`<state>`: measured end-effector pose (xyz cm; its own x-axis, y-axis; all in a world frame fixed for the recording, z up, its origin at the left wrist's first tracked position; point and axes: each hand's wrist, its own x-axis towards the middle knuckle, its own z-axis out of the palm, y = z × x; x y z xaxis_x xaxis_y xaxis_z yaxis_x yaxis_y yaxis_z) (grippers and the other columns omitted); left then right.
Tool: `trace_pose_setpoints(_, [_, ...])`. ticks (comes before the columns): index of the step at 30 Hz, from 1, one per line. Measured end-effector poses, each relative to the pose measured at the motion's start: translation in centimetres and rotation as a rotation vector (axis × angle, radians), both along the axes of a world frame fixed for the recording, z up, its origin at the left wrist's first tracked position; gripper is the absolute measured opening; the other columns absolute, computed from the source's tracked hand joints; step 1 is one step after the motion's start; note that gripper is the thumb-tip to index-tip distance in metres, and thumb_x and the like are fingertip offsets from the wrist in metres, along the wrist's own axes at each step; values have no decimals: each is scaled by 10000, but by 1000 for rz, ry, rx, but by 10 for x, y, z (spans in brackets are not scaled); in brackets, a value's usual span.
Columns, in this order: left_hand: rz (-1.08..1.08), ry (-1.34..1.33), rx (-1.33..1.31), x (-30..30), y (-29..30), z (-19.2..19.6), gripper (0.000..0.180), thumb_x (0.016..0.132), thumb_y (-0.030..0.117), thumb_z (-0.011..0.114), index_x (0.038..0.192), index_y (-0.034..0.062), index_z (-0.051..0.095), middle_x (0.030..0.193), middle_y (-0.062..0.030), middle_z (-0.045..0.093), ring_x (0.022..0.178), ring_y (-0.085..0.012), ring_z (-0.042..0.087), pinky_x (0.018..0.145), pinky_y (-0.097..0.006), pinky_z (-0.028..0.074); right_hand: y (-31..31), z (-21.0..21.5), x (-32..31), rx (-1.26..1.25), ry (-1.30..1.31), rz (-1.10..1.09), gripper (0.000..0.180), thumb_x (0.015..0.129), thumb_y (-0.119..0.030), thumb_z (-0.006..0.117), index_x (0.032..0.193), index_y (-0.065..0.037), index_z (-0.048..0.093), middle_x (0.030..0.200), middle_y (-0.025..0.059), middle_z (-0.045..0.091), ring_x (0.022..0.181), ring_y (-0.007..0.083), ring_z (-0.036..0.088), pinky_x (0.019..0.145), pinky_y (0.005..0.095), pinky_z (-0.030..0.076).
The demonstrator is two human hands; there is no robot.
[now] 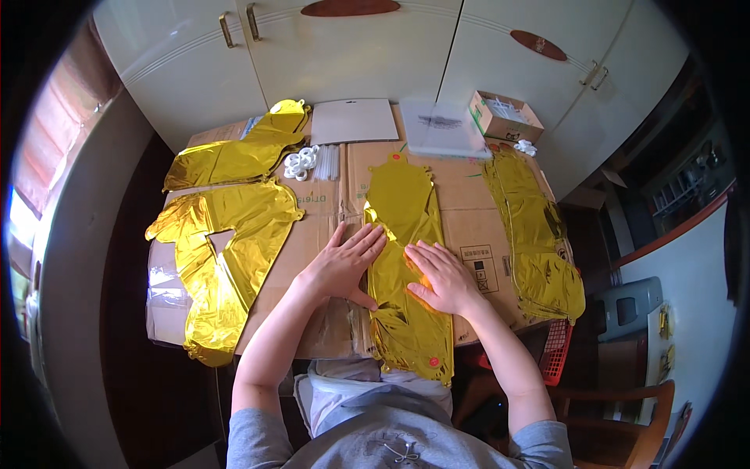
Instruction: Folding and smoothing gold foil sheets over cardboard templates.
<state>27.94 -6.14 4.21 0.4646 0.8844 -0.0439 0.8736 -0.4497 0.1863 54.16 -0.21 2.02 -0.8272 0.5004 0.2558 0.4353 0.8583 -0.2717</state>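
Observation:
A flat gold foil balloon [400,191] lies lengthwise in front of me on the cardboard-covered table [320,227]. A small red round mark shows near each of its ends. My left hand [344,266] rests on its left edge, fingers stretched out and thumb apart. On its right half lies my right hand [444,280], fingers extended and palm down. Neither hand grips anything. Creases run across the foil between and below my hands, and an orange reflection shows beside the right one.
More flat gold foil balloons lie at the left [234,250] and right [527,227]. At the back are white ribbon rolls [299,163], clear straws [327,162], a grey-white board [351,122], a clear plastic bag [441,137] and a small carton [506,121]. White cabinets [359,55] stand behind.

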Motion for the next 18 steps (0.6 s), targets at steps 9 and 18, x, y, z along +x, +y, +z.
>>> trace_pose_setpoints(9, [15,62,-46,2,-4,7,1380,487,709,769,1521,18,170,1597,-138,159,1484,-281,127,1166,-591,106,-1,3,0,12,-22,7,676,921,-473,551,1437,-68,386,1454,123,442,1365,293,389,1144,442,278])
trace_pose_setpoints(18, [34,97,-98,3,-4,10,1452,448,714,782,1526,8,113,1602,-152,113,1488,-307,80,1165,-597,100,-15,16,-6,141,-45,144,603,914,-480,561,1391,-118,479,1440,111,455,1380,266,372,1154,487,254])
